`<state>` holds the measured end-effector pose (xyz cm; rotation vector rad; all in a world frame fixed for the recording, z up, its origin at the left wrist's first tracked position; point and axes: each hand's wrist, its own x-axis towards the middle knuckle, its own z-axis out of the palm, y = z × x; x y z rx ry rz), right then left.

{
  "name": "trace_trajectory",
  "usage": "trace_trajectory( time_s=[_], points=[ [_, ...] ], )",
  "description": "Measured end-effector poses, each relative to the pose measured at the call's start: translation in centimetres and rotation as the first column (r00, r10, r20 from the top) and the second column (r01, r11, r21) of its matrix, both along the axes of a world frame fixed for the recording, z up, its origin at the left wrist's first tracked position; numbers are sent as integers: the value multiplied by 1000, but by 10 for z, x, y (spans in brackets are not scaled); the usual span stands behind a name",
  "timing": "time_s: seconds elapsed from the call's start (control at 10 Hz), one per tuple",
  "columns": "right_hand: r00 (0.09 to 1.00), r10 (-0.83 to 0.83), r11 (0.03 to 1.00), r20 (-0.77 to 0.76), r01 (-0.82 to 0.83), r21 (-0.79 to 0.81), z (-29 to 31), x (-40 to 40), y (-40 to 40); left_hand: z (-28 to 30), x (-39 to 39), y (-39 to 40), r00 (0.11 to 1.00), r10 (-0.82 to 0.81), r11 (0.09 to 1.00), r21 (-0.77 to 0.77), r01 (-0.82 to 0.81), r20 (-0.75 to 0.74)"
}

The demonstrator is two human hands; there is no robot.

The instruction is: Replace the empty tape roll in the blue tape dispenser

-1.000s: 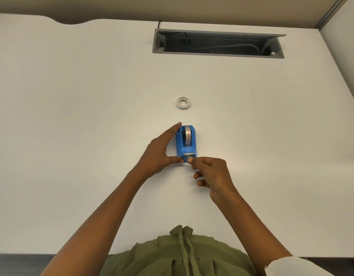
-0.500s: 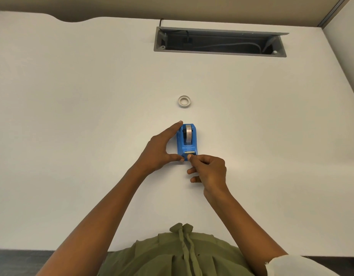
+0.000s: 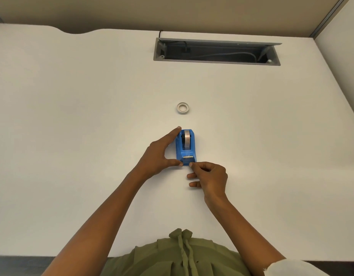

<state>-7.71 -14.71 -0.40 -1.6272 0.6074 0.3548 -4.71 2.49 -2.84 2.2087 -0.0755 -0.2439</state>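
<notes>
Scene: a person's two bare arms reach forward over a plain white desk, seen from a head-worn camera looking down.
Blue tape dispenser: it stands on the desk just above the middle of the view, its long axis running from 12 o'clock to 6 o'clock, with the cutter end toward the person.
Tape roll: a silvery-clear roll sits upright in the well at the far, 12 o'clock half of the dispenser.
Cutter: a small shiny metal strip lies across the near end of the dispenser, at 6 o'clock from the roll.
Left hand: it braces the dispenser from the 9 o'clock side, with the forefinger stretched along the far left edge and the thumb tip pressed to the near left corner; the palm arches clear of the blue body.
Right hand: it sits at 5 o'clock from the dispenser, with thumb and forefinger pinched together right at the near right corner, below the cutter. Whether a tape end lies in the pinch cannot be told; the other fingers are curled loosely under.
Empty core: a pale ring lies flat on the desk at 12 o'clock from the dispenser, apart from it and untouched.
Cable tray: a long grey recessed slot lies at the far edge of the desk, toward 1 o'clock, with cables inside.
Clothing: an olive green garment with a drawstring fills the bottom centre, at 6 o'clock.
</notes>
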Motion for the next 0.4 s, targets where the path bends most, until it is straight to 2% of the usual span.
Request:
trace_trajectory(
  time_s=[0.2, 0.3, 0.4],
  points=[
    [999, -3, 999, -48, 5, 43, -1, 3, -17, 1, -1, 0, 999, -30, 999, 38, 30, -14],
    [998, 5, 994, -56, 1, 109, 3, 5, -28, 9, 0, 2, 998, -64, 993, 93, 66, -15],
    [998, -54, 968, -32, 61, 243, 12, 10, -42, 19, 2, 6, 997, -81, 978, 195, 78, 8]
  ],
)
